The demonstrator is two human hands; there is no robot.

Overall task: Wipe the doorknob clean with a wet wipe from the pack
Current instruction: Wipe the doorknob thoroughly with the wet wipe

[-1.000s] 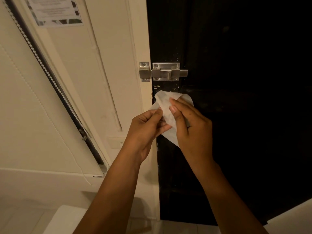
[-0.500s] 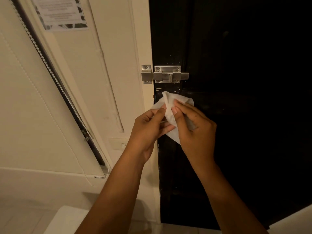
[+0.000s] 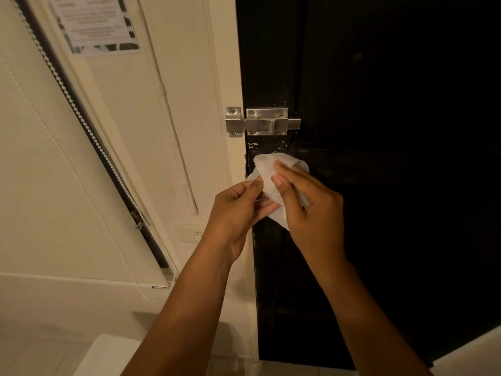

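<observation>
A white wet wipe point(image 3: 267, 172) is held up in front of the black door point(image 3: 379, 158), just below the steel slide bolt point(image 3: 261, 122). My left hand point(image 3: 235, 213) pinches the wipe's left edge between thumb and fingers. My right hand point(image 3: 309, 207) grips its right side, with the thumb pressed on the front of the wipe. The doorknob is hidden behind the wipe and my hands. The pack of wipes is not in view.
A cream wall point(image 3: 130, 158) and door frame lie to the left, with a light switch point(image 3: 191, 233), a paper notice point(image 3: 95, 23) and a window blind point(image 3: 54, 172) with a bead chain. A white surface point(image 3: 108, 354) sits low at the left.
Both hands with the wipe have stayed at the same spot on the door. The fingers have shifted slightly on the wipe, and the view has tilted a little upward.
</observation>
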